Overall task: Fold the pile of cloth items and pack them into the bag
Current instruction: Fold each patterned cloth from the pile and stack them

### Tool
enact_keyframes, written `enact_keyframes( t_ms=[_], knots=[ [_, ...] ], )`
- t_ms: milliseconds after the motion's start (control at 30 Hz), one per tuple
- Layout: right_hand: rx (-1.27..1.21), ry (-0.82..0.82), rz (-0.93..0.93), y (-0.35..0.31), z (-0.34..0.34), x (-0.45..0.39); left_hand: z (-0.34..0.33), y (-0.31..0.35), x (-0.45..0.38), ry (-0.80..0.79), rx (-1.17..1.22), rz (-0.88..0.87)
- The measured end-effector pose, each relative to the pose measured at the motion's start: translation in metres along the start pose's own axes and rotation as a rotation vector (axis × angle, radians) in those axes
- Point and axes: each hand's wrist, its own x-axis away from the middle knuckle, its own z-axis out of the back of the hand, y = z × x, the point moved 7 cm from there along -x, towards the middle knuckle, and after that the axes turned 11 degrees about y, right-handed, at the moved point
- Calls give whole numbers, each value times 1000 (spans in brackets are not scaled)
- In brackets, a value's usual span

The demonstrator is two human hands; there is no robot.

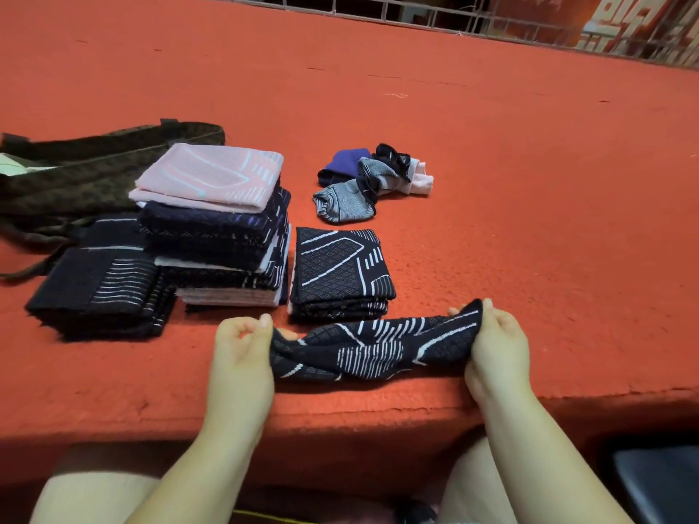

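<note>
Red carpeted table (491, 183), folded stacks beside a dark brown patterned bag (75, 175).
Your left hand (242, 357) and right hand (495, 349) pinch opposite ends of a crumpled black white-lined cloth (374, 349) at the near edge.

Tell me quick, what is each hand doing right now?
Left hand: pinches one end of the black patterned cloth.
Right hand: pinches the other end of it.

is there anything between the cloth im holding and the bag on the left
Yes. The black patterned cloth, held by both hands, sits at the near edge, and the bag lies far left. The tall folded stack and the dark folded pile lie between them.
</note>
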Motion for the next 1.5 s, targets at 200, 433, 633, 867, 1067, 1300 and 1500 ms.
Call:
enact_keyframes(
  t_ms=[200, 433, 633, 867, 1067, 1300, 1500],
  knots=[
    [399, -226, 403, -25, 3, 22, 2, -5, -4, -130, -269, -143],
    [906, -567, 972, -18, -5, 50, -11, 17, 15, -339, -662, -550],
    [848, -417, 912, -28, 13, 41, -6, 5, 13, -519, -720, -440],
    [912, -389, 747, -21, 7, 29, -21, 5, 15, -631, -765, -587],
    [813, -328, 628, -22, 18, 22, -29, 3, 23, -744, -699, -503],
    [938, -438, 526, -10, 14, 27, -32, -4, 25, -709, -791, -356],
    [912, -476, 578, -18, 12, 29, -25, -7, 23, -733, -643, -188]
  ],
)
